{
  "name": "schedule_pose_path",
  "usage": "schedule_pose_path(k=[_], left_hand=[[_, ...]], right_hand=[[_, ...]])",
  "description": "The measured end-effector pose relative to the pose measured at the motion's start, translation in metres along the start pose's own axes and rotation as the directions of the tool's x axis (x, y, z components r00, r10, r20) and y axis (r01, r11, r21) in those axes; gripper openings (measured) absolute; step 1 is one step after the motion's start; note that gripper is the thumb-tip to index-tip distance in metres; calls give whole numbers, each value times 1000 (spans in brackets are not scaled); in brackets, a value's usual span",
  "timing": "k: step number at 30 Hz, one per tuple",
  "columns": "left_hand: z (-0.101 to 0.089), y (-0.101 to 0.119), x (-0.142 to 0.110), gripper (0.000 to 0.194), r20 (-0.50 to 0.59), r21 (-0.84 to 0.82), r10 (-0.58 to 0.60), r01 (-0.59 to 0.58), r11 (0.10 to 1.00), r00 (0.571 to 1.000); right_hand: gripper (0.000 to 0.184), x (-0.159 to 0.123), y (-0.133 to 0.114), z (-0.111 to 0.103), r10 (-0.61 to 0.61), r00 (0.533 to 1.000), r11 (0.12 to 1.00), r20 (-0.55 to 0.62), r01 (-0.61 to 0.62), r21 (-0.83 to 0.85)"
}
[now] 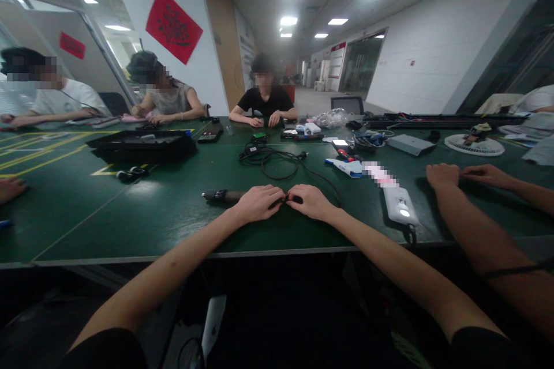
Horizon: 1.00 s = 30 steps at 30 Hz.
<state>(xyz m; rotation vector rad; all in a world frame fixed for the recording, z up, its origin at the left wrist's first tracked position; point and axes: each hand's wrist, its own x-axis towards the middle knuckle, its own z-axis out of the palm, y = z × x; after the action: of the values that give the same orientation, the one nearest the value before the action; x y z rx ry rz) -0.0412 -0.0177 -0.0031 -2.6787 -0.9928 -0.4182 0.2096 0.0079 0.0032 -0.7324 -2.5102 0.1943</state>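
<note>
My left hand (261, 203) and my right hand (312, 202) meet above the green table (173, 230), fingertips almost touching. Both are closed in a pinch around something small and dark, too small to make out. Just behind my left hand lies a dark cylindrical tool (223, 196) with a black ringed end pointing left; its other end is hidden by the hand. Beyond my fingers a black cable with a plug (277, 164) lies in loose loops, one strand running down toward my right wrist.
A white power bank (399, 206) with a lit spot lies right of my hand. Blue-and-white packaging (346, 167) is farther back. A black tray (142, 144) stands at the left. A co-worker's hands (444, 176) rest at the right; other people sit across the table.
</note>
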Motion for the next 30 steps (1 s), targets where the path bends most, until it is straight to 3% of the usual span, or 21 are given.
schedule_pose_path(k=[5,10,15,20,26,30], left_hand=[[-1,0,0,20,-19,-12,-53,53,999,998],[-1,1,0,18,0,-15,4,-4,1000,1000],[-1,2,0,20,1,5,-53,53,999,999],[0,1,-1,17,4,14,3,-3,1000,1000],[2,0,1,19,-4,36,-74,74,997,997],[0,1,0,18,-17,4,-67,67,998,998]], right_hand=[[4,0,-1,-1,-3,1000,1000,13,2,10],[4,0,0,0,0,1000,1000,0,0,9],[5,0,1,3,0,1000,1000,-1,0,-1],[4,0,2,4,-8,1000,1000,-10,8,-3],[4,1,1,2,-10,1000,1000,-3,10,2],[4,1,0,2,-1,1000,1000,-5,1,4]])
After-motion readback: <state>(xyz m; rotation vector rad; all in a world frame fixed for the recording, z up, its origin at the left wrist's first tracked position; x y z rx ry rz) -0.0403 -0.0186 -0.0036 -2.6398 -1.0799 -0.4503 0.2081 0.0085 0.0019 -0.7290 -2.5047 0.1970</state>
